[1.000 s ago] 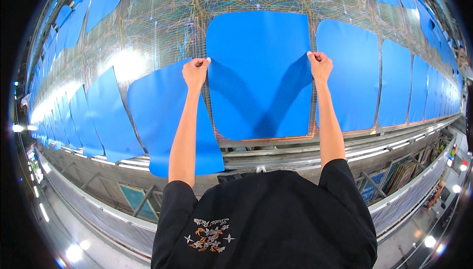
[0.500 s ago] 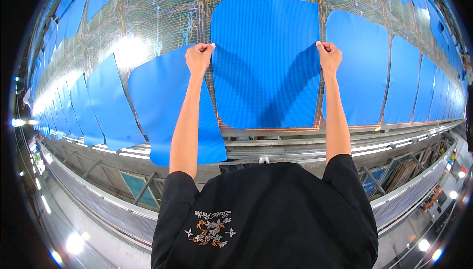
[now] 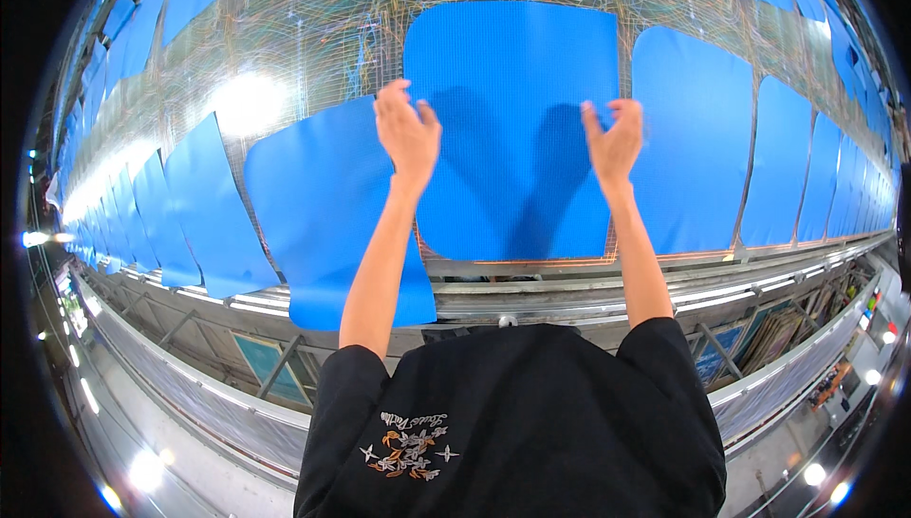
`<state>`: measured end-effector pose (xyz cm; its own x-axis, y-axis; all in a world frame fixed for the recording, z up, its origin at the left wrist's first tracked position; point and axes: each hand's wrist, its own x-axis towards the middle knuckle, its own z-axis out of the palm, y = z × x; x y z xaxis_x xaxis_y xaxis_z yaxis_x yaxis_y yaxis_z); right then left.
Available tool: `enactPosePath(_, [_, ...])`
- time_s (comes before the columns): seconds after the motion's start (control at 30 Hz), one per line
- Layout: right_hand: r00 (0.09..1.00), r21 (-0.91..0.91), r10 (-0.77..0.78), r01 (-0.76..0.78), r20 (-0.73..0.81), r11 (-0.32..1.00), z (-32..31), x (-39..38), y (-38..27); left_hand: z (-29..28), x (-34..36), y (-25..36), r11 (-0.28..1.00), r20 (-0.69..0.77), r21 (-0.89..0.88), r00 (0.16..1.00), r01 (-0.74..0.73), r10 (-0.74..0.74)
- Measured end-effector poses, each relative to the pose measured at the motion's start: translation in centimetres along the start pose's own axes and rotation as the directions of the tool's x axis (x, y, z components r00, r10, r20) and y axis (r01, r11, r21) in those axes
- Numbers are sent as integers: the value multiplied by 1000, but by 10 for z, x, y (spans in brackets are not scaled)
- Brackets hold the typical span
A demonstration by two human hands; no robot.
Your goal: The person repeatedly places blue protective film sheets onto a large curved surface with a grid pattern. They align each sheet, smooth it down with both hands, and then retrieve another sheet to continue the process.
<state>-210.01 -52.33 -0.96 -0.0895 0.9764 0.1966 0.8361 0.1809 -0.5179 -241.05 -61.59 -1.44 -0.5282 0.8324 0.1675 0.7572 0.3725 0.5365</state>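
Note:
A blue ribbed fabric panel (image 3: pixel 512 176) with rounded corners lies flat on the long table in front of me, with the shadows of my arms across it. By its left edge is my left hand (image 3: pixel 408 134), fingers apart and nothing in them. Over the panel's right edge hovers my right hand (image 3: pixel 612 138), its thumb and fingers spread, slightly blurred. To the left, a second blue panel (image 3: pixel 313 176) lies askew, its lower end hanging over the table's near edge; my left forearm covers part of it. Another blue panel (image 3: pixel 691 138) lies flat on the right.
The table surface (image 3: pixel 313 44) is covered with many coloured lines. Several more blue panels run in a row toward both sides and along the far side. A metal rail (image 3: pixel 531 292) borders the near edge; framed boards (image 3: pixel 270 366) stand below it.
Both hands have let go of the middle panel's side edges and opened. They have come a little inward over the panel, which lies flat in the same place.

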Motion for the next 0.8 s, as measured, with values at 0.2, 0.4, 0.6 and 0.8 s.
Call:
enactPosePath(0.2, [601,108,-611,662,516,742,24,-29,-38,42,-29,43,803,304,-99,750,-588,587])
enactPosePath(0.4, [601,83,-667,712,441,697,68,63,-36,84,60,33,828,183,-32,811,-559,555])
enactPosePath(0.6, [714,-37,-600,654,360,756,102,135,-45,105,102,39,854,60,29,853,-520,518])
enactPosePath(0.8, [871,-116,-482,491,96,863,130,103,-51,106,68,44,938,-38,165,948,-306,316])
